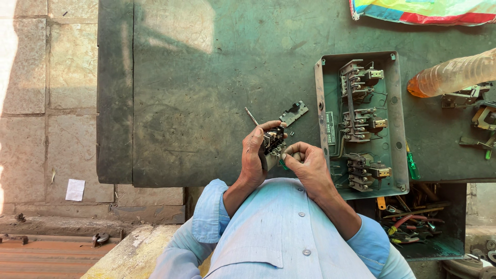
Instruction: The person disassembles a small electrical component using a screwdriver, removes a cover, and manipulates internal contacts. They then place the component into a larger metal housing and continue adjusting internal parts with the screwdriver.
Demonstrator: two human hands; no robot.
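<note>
Left hand (253, 157) grips a blocky metal switch unit (273, 140); right hand (310, 168) pinches a green-handled screwdriver (283, 165).

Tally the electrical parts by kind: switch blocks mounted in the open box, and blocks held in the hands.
Switch blocks mounted in the green metal box: 3
Switch block held in the left hand and right hand: 1
Total: 4

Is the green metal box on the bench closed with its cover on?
No, the green metal box lies open on the bench, its switch parts exposed inside.
</note>
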